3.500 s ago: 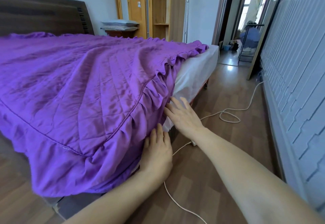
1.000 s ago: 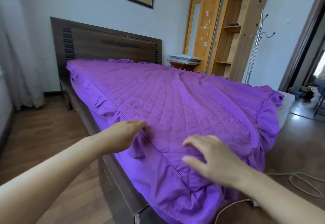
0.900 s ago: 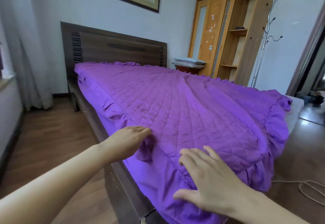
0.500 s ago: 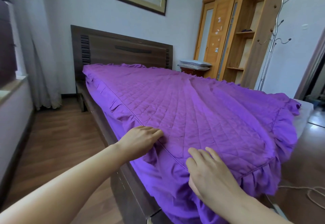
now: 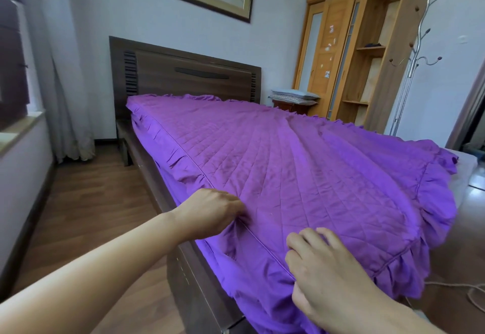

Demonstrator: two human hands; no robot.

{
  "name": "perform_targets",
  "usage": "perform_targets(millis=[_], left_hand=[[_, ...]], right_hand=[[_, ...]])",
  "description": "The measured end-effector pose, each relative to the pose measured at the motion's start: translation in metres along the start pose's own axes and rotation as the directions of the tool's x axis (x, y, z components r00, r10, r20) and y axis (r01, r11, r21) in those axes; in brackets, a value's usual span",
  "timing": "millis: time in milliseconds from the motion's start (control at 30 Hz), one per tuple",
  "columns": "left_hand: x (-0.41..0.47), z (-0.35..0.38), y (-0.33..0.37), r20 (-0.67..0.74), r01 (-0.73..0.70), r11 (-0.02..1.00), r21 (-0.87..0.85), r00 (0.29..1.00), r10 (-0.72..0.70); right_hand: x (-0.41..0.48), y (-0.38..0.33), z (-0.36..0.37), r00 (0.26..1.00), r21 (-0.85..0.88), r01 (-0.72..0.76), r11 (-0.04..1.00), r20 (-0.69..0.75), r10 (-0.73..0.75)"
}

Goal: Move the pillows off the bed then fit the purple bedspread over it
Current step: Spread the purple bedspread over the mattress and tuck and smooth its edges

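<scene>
**Tugging the near corner risks pulling the far side bare**

Pinching the piped seam of the purple bedspread, the left hand has its fingers bunched on a fold of fabric at the bed's near-left edge, so that grip is closed on cloth. The right hand lies nearest the camera on the same seam, fingers curled onto the quilted top; whether it actually clenches fabric or only presses it I cannot tell.

The bedspread covers most of the bed, its ruffle hanging over the near corner. Farther right, a strip of pale mattress shows beyond the ruffle, so the cover probably sits skewed. A hard pull toward the near-left would likely uncover more of that side, and could drag the long diagonal crease across the middle deeper.

Beyond, at the headboard, the ruffle stands bunched; it may slip down the gap. The pillows rest stacked on a nightstand beside the wardrobe.
</scene>
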State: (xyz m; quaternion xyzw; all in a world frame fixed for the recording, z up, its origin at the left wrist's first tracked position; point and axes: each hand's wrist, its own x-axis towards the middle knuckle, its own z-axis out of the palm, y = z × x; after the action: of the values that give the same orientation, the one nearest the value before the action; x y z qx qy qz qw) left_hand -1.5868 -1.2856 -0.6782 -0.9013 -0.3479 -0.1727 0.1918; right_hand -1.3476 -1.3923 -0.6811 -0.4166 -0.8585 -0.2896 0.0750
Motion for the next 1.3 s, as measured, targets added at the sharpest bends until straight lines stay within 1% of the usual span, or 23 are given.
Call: perform_targets(millis=[100,167,233,267,300,367,433,500,533,600,700,767,800,833,867,900,933,1000,1100,1167,1200,1233,1300], left_hand=[[0.020,-0.011,-0.005,0.116,0.246,0.955,-0.167,0.967,-0.228],[0.041,-0.008,-0.012,0.108,0.345,0.922,-0.176,0.938,-0.330],[0.063,0.003,-0.016,0.148,0.402,0.906,-0.132,0.912,-0.383],[0.071,0.009,-0.013,0.231,0.441,0.891,-0.110,0.883,-0.409],[0.080,0.016,-0.009,0.325,0.465,0.880,-0.096,0.850,-0.414],[0.089,0.029,0.005,0.464,0.440,0.894,-0.087,0.812,-0.354],[0.090,0.032,0.015,0.503,0.416,0.899,-0.140,0.812,-0.297],[0.088,0.027,0.014,0.529,0.408,0.888,-0.212,0.812,-0.247],[0.085,0.022,0.010,0.524,0.388,0.889,-0.243,0.824,-0.217],[0.083,0.017,0.001,0.488,0.375,0.880,-0.292,0.850,-0.200],[0.100,0.018,-0.011,0.378,0.449,0.864,-0.228,0.859,-0.346],[0.120,0.028,-0.012,0.366,0.484,0.866,-0.125,0.834,-0.413],[0.128,0.034,-0.008,0.397,0.497,0.862,-0.103,0.815,-0.422],[0.135,0.041,-0.002,0.440,0.499,0.862,-0.094,0.797,-0.414],[0.140,0.049,0.006,0.482,0.487,0.869,-0.090,0.785,-0.390],[0.142,0.053,0.012,0.511,0.471,0.878,-0.091,0.778,-0.364],[0.141,0.055,0.015,0.525,0.458,0.884,-0.095,0.777,-0.346],[0.137,0.053,0.009,0.539,0.451,0.888,-0.086,0.771,-0.340],[0.127,0.049,-0.019,0.525,0.476,0.879,0.012,0.745,-0.411],[0.128,0.050,-0.039,0.482,0.549,0.834,0.048,0.719,-0.501],[0.132,0.052,-0.046,0.456,0.584,0.811,0.035,0.713,-0.533],[0.140,0.053,-0.054,0.437,0.607,0.795,0.019,0.710,-0.552],[0.155,0.061,-0.060,0.415,0.601,0.799,0.008,0.725,-0.550]], right_hand=[[0.021,0.007,-0.026,0.974,0.062,0.074,0.995,0.211,-0.086],[0.049,0.017,-0.034,0.927,0.269,-0.042,0.962,0.370,-0.063],[0.083,0.028,-0.027,0.956,0.427,-0.195,0.883,0.283,0.074],[0.100,0.034,-0.014,0.976,0.392,-0.195,0.899,0.169,0.137],[0.115,0.040,0.001,0.978,0.314,-0.199,0.928,0.129,0.166],[0.135,0.063,0.038,0.933,0.240,-0.295,0.925,0.282,0.224],[0.130,0.100,0.072,0.795,0.259,-0.485,0.835,0.529,0.298],[0.087,0.158,0.102,0.617,0.166,-0.686,0.708,0.648,0.446],[0.061,0.183,0.107,0.524,0.083,-0.761,0.643,0.662,0.535],[0.014,0.230,0.109,0.396,-0.011,-0.846,0.534,0.657,0.641],[0.001,0.262,0.102,0.299,-0.153,-0.846,0.511,0.658,0.692],[0.024,0.248,0.092,0.306,-0.280,-0.796,0.537,0.580,0.755],[0.042,0.230,0.090,0.385,-0.276,-0.761,0.587,0.536,0.751],[0.065,0.209,0.089,0.525,-0.201,-0.712,0.673,0.485,0.699],[0.086,0.188,0.090,0.677,-0.067,-0.629,0.775,0.443,0.588],[0.104,0.165,0.091,0.752,0.063,-0.560,0.826,0.457,0.475],[0.117,0.148,0.094,0.760,0.168,-0.547,0.820,0.511,0.402],[0.114,0.160,0.107,0.685,0.240,-0.634,0.735,0.615,0.390],[0.074,0.220,0.127,0.459,0.042,-0.798,0.601,0.688,0.562],[0.069,0.245,0.126,0.371,-0.093,-0.830,0.549,0.643,0.670],[0.072,0.247,0.123,0.355,-0.142,-0.828,0.542,0.615,0.704],[0.082,0.243,0.121,0.407,-0.133,-0.814,0.565,0.563,0.719],[0.104,0.225,0.114,0.574,0.016,-0.759,0.651,0.490,0.657]])
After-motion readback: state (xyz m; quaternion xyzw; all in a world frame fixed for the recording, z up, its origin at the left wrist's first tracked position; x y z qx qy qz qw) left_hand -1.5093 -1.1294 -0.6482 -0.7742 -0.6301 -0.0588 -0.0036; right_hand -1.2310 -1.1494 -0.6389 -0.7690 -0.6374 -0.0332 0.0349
